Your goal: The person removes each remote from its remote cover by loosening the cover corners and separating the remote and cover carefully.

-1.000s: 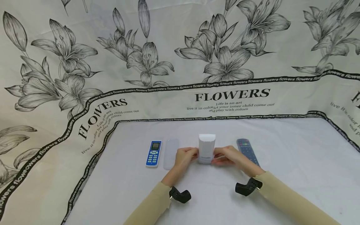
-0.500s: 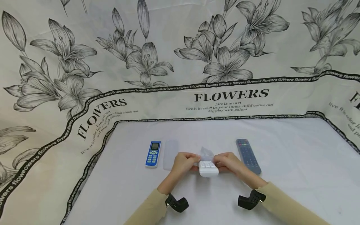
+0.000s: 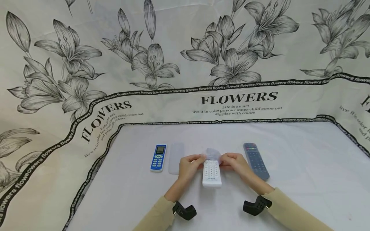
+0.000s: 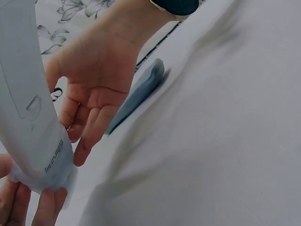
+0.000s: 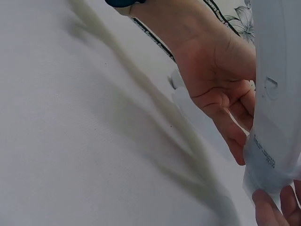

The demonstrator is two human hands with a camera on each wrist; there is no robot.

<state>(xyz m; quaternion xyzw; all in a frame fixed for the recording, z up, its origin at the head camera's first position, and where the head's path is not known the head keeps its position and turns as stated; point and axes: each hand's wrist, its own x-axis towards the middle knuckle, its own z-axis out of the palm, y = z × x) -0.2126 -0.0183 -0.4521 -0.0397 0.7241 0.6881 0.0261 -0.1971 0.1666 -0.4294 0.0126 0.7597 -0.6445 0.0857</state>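
Between both hands a white remote control (image 3: 212, 174) is held up off the table, its keypad side showing in the head view. A clear, filmy plastic sleeve (image 3: 212, 152) covers its far end. My left hand (image 3: 188, 167) pinches the left edge near that sleeve, and my right hand (image 3: 236, 164) pinches the right edge across from it. The left wrist view shows the back of the white remote (image 4: 23, 89), with fingers of the left hand (image 4: 42, 207) at the sleeved end. In the right wrist view, right-hand fingers (image 5: 268, 212) touch the bunched sleeve (image 5: 263, 162).
On the white table lie a blue-and-white remote (image 3: 158, 158) and a flat translucent cover (image 3: 176, 158), left of the hands. A dark blue-grey remote (image 3: 256, 161) lies to the right, close to the right hand. A flower-printed cloth (image 3: 237, 104) hangs behind.
The white remote has tipped from standing with its back showing to lying toward me, keypad visible. Both hands have stayed at its sides. The sleeved end now points away.
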